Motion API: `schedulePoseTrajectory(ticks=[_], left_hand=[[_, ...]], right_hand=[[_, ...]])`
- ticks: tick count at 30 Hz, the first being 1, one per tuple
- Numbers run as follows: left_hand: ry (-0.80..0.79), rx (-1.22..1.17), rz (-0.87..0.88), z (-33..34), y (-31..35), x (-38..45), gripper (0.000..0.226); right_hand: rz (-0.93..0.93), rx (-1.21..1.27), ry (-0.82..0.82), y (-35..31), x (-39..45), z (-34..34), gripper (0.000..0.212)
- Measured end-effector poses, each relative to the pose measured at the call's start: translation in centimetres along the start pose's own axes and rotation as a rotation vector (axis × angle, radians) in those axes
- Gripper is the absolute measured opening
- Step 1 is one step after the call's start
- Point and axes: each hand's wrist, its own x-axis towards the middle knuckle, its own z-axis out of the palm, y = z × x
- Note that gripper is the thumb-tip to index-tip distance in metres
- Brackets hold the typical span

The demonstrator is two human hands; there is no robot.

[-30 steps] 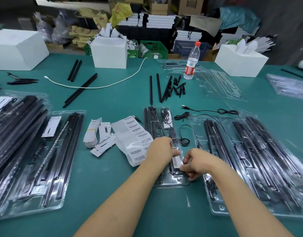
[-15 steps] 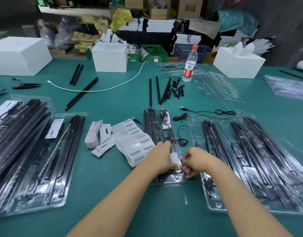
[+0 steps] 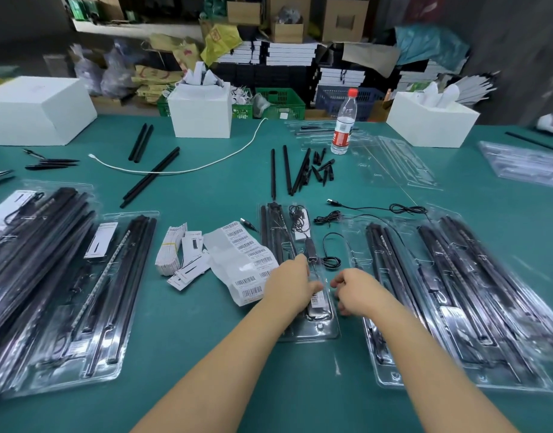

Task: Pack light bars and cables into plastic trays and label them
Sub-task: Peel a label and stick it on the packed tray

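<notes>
A clear plastic tray (image 3: 319,332) lies in front of me, holding black light bars (image 3: 270,232) and a coiled cable (image 3: 297,215). A small barcode label (image 3: 316,300) sits on the tray's lid near its lower end. My left hand (image 3: 287,287) rests flat on the tray, its thumb just above the label. My right hand (image 3: 356,292) hovers to the right of the label with loosely curled fingers, holding nothing. A sheet of barcode labels (image 3: 242,260) lies just left of the tray.
Packed trays are stacked at left (image 3: 59,292) and right (image 3: 462,295). Loose black bars (image 3: 287,170), cables (image 3: 331,260), small cards (image 3: 187,257), a water bottle (image 3: 344,121), empty trays (image 3: 394,164) and white boxes (image 3: 201,110) lie farther back on the green table.
Both hands pinched the label over the tray before. Now the label lies on the tray, and my right hand has let go and drawn slightly to the right.
</notes>
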Motion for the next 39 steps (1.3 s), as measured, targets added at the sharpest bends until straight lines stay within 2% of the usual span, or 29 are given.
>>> schedulePoseTrajectory(ticks=[2,5,7,10,15,18,22,24,27,29,30,32,33,34,37,39], left_hand=[[-0.053,-0.003,0.04,-0.2,-0.3,-0.7,0.045],[-0.087,-0.032,0.064,-0.5,-1.1,-1.9,0.063],[-0.019,-0.056,0.04,-0.9,-1.6,-2.5,0.053],[0.068,-0.023,-0.017,-1.5,-2.2,-3.0,0.041],[0.058,0.068,-0.016,-2.1,-2.4,-3.3,0.035],[0.028,-0.017,0.001,-3.1,-2.1,-3.4,0.035],[-0.077,-0.226,0.076,-5.0,-1.2,-3.4,0.049],[-0.105,-0.525,-0.003,-6.3,-0.4,-2.9,0.055],[-0.115,-0.909,-0.206,-7.7,0.5,-1.3,0.053],[-0.112,-0.946,-0.297,-8.1,0.3,-0.5,0.044],[-0.092,-0.914,-0.323,-7.9,-0.2,-0.2,0.033],[-0.029,-0.778,-0.32,-7.7,-1.4,0.4,0.01],[0.0,-0.726,-0.316,-7.7,-2.1,0.6,0.012],[0.018,-0.718,-0.32,-7.8,-2.7,0.7,0.017],[-0.014,-0.854,-0.321,-9.2,-4.5,0.1,0.023],[0.013,-0.935,-0.278,-10.9,-6.4,-0.7,0.025]], right_hand=[[-0.009,0.018,0.033,0.0,0.3,0.1,0.035],[-0.021,0.046,0.055,-0.1,0.8,0.2,0.032],[-0.007,0.159,0.046,-0.1,1.1,0.3,0.029],[0.051,0.465,-0.017,-0.2,0.9,0.2,0.026],[0.099,0.899,-0.081,-0.5,0.2,0.3,0.027],[0.017,0.924,-0.098,-1.2,-0.7,0.5,0.025],[-0.17,1.085,0.077,-3.3,-2.0,-0.3,0.013],[-0.265,0.981,0.161,-4.4,-2.8,-0.2,0.014],[-0.39,0.724,0.217,-5.7,-3.9,0.9,0.014],[-0.445,0.518,0.197,-6.1,-4.2,1.8,0.012],[-0.445,0.482,0.152,-6.3,-4.3,2.1,0.013],[-0.45,0.551,0.048,-6.5,-4.7,2.5,0.017],[-0.469,0.582,0.056,-6.4,-4.7,2.7,0.02],[-0.496,0.564,0.149,-6.1,-4.6,2.8,0.023],[-0.525,0.465,0.582,-4.7,-3.9,2.6,0.022],[-0.486,0.493,0.721,-3.4,-3.1,2.6,0.022]])
